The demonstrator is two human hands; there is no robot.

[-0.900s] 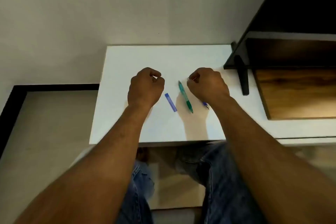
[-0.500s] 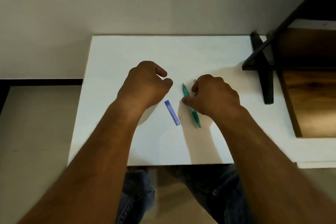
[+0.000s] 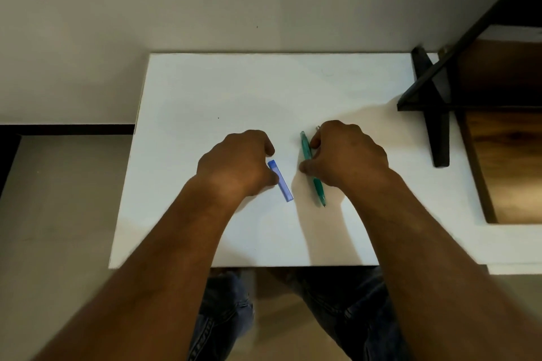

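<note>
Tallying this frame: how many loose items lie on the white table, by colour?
green pen: 1
blue case: 1
Total: 2
A small metal tip beside the right hand is too hidden to count.

Tabletop [image 3: 249, 88] lies open beyond the pen [image 3: 306, 147]; black bracket [image 3: 439, 114] blocks rightward.

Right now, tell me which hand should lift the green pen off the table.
Right. The right hand has its thumb and forefinger curled against the green pen, which lies on the white table. The left hand sits farther off, beside the blue case, with its thumb at the case's edge.
</note>
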